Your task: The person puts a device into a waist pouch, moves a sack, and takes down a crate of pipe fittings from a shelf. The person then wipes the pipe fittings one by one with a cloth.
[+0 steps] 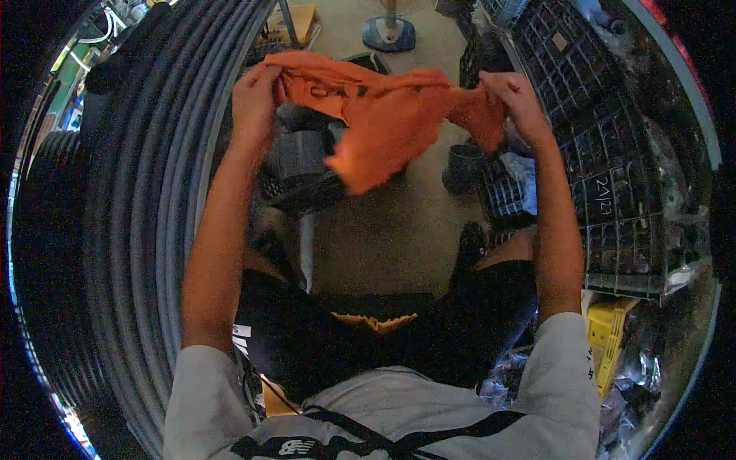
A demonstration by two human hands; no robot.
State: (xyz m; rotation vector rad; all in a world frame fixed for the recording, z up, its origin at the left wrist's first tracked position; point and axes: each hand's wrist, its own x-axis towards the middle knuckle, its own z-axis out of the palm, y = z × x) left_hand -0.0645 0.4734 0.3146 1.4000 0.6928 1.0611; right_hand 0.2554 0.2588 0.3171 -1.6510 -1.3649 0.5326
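Note:
An orange cloth [391, 115] is stretched in the air between my two hands, with its middle hanging down in loose folds. My left hand [259, 93] is closed on the cloth's left end, fingers pinched round the edge. At the other end my right hand [515, 100] grips a bunched part, and a flap of cloth hangs beside the fingers. Beneath the cloth's left half sits a dark crate [307, 192] with grey and black items, partly hidden by the cloth.
Stacked black crates [613, 192] stand along the right, above a yellow crate [607, 333]. Thick ridged dark tubing or layers [153, 192] line the left. A dark round bin [463, 169] stands on the floor [368, 245]. A blue-grey base [389, 34] with a pole is farther ahead.

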